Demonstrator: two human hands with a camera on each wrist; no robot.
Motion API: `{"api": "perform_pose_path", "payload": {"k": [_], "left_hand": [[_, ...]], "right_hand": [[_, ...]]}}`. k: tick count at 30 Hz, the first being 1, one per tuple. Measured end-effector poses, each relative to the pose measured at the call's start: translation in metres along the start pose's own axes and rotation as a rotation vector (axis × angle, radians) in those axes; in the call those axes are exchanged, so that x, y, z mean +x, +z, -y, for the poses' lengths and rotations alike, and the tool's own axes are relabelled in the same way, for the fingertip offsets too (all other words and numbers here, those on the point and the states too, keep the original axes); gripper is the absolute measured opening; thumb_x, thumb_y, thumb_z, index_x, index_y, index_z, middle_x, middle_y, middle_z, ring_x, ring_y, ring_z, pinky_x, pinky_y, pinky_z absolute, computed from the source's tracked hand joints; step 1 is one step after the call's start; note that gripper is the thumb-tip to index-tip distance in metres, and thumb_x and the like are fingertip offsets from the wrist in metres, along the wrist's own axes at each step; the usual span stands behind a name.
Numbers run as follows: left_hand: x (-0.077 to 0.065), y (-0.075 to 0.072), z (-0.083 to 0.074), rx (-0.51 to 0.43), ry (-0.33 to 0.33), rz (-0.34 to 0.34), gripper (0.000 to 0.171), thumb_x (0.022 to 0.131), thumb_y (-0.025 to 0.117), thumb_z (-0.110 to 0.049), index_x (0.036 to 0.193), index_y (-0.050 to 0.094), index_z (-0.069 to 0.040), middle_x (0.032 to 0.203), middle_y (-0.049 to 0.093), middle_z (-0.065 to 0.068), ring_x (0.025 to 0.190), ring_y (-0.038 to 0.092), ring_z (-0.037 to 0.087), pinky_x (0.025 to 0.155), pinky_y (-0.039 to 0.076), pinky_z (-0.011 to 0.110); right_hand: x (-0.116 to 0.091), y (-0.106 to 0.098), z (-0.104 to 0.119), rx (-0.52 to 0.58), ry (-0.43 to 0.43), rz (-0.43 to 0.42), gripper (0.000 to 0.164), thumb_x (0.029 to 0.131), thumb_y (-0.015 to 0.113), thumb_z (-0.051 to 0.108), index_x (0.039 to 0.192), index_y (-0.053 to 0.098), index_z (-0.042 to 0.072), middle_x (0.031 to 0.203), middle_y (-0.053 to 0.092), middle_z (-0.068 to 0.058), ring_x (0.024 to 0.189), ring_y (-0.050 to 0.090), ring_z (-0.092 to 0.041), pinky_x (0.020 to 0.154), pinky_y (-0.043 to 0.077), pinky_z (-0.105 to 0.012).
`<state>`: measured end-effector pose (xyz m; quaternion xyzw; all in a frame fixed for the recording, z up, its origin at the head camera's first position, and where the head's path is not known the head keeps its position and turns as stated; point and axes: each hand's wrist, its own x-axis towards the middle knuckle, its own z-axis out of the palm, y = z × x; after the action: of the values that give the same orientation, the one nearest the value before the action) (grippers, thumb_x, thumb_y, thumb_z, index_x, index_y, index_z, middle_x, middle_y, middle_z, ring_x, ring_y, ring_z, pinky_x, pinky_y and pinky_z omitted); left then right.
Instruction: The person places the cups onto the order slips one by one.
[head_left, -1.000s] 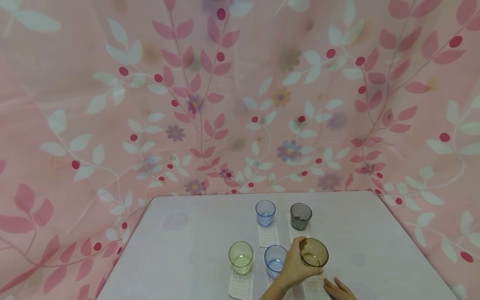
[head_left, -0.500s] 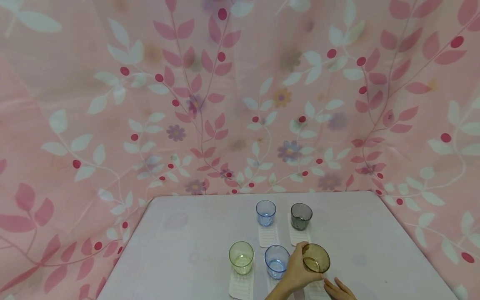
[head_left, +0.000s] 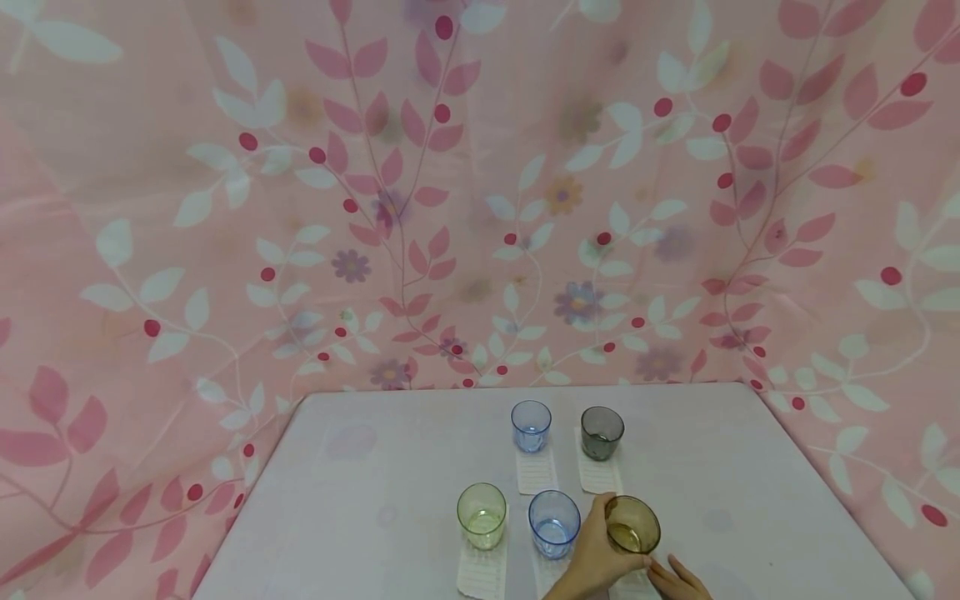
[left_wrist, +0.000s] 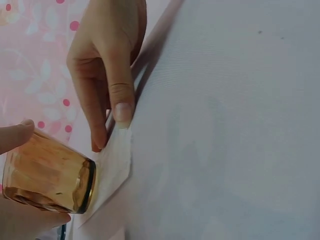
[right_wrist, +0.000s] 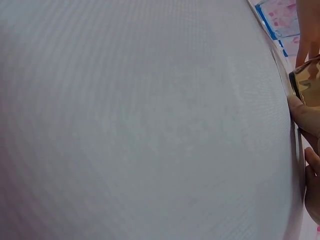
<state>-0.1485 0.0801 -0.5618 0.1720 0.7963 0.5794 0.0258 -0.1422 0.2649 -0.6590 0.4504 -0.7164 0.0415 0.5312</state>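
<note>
My left hand (head_left: 596, 557) grips an amber glass tumbler (head_left: 633, 537) from its left side, the thumb near the front and fingers behind. The tumbler's base is close over a white paper strip (left_wrist: 115, 162), seen in the left wrist view. My right hand (head_left: 678, 579) is just to the right of the tumbler, with thumb and fingertips pressing on the strip's end. Beside my left hand stands a blue tumbler (head_left: 554, 527), upright on a similar strip. In the right wrist view part of the amber tumbler (right_wrist: 308, 82) shows at the right edge.
A green tumbler (head_left: 482, 518) stands on its strip further left. At the back, another blue tumbler (head_left: 532, 427) and a grey tumbler (head_left: 602, 435) stand by their own strips. The white tabletop (head_left: 360, 492) ends at a pink floral curtain (head_left: 450, 208).
My left hand has brought the amber tumbler down and toward me, slightly to the right. My right hand has barely moved; the other tumblers stay put.
</note>
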Motion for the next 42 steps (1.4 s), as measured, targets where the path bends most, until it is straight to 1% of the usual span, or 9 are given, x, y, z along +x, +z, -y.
{"api": "perform_pose_path", "payload": {"k": [6,9,17,21,25,29,34,38,42], "left_hand": [[-0.004,0.004,0.007,-0.109,0.006,-0.02,0.077,0.064,0.086,-0.015,0.129,0.044,-0.01,0.121,0.057,0.004,0.108,0.054,0.013,0.088,0.047,0.027],[-0.004,0.004,0.007,-0.131,0.005,-0.021,0.077,0.065,0.085,-0.015,0.13,0.044,-0.011,0.122,0.056,0.005,0.108,0.054,0.013,0.088,0.047,0.027],[-0.004,0.003,0.009,-0.046,-0.002,0.059,0.086,0.069,0.085,-0.023,0.139,0.038,-0.004,0.13,0.052,0.004,0.114,0.052,0.016,0.089,0.047,0.027],[-0.002,-0.001,0.013,0.022,0.071,0.096,0.088,0.071,0.083,-0.023,0.14,0.034,0.001,0.132,0.051,0.008,0.117,0.051,0.018,0.092,0.046,0.029],[-0.002,-0.004,0.016,0.125,0.151,0.1,0.086,0.073,0.081,-0.027,0.139,0.035,0.005,0.131,0.052,0.012,0.118,0.05,0.019,0.092,0.046,0.031],[-0.001,-0.005,0.016,0.176,0.185,0.088,0.085,0.075,0.079,-0.029,0.138,0.035,0.007,0.128,0.054,0.014,0.116,0.051,0.019,0.091,0.047,0.031],[-0.002,-0.006,0.014,0.157,0.188,0.088,0.084,0.074,0.08,-0.027,0.138,0.037,0.007,0.125,0.055,0.014,0.114,0.052,0.017,0.09,0.047,0.029],[-0.002,-0.005,0.016,0.126,0.179,0.092,0.084,0.074,0.079,-0.027,0.138,0.036,0.006,0.124,0.055,0.013,0.113,0.051,0.015,0.088,0.047,0.026],[-0.002,-0.004,0.018,0.106,0.168,0.087,0.085,0.075,0.078,-0.028,0.139,0.035,0.007,0.131,0.051,0.018,0.119,0.049,0.018,0.092,0.046,0.028]], "right_hand": [[0.001,-0.003,0.0,-0.016,-0.001,0.043,0.052,0.105,0.022,0.031,0.145,0.022,-0.003,0.153,0.019,-0.008,0.14,0.019,-0.012,0.116,0.017,-0.03],[0.001,-0.005,-0.001,-0.022,0.001,0.071,0.053,0.105,0.019,0.032,0.146,0.019,-0.002,0.154,0.017,-0.007,0.141,0.018,-0.012,0.116,0.016,-0.03],[0.005,-0.006,0.002,0.12,0.064,0.037,0.053,0.104,0.026,0.034,0.145,0.024,0.001,0.153,0.021,-0.005,0.14,0.022,-0.01,0.116,0.015,-0.03],[0.004,-0.006,0.003,0.154,0.101,0.043,0.053,0.104,0.027,0.036,0.145,0.024,0.004,0.153,0.02,-0.003,0.139,0.022,-0.007,0.116,0.014,-0.028],[0.002,-0.007,0.005,0.144,0.148,0.074,0.053,0.103,0.026,0.04,0.147,0.021,0.01,0.153,0.017,0.004,0.137,0.019,-0.001,0.115,0.013,-0.023],[-0.001,-0.006,0.005,0.111,0.142,0.088,0.054,0.103,0.025,0.042,0.147,0.02,0.011,0.152,0.015,0.005,0.137,0.017,0.0,0.115,0.013,-0.023],[-0.003,-0.004,0.003,0.106,0.092,0.069,0.053,0.104,0.025,0.036,0.146,0.02,0.005,0.153,0.016,-0.002,0.139,0.018,-0.005,0.116,0.013,-0.026],[-0.003,-0.007,0.007,0.195,0.14,0.062,0.05,0.103,0.031,0.034,0.145,0.025,0.006,0.152,0.021,0.0,0.138,0.023,-0.004,0.115,0.014,-0.025],[-0.004,-0.009,0.009,0.267,0.164,0.042,0.048,0.102,0.037,0.031,0.141,0.032,0.004,0.149,0.027,-0.002,0.137,0.027,-0.006,0.115,0.016,-0.027]]}}
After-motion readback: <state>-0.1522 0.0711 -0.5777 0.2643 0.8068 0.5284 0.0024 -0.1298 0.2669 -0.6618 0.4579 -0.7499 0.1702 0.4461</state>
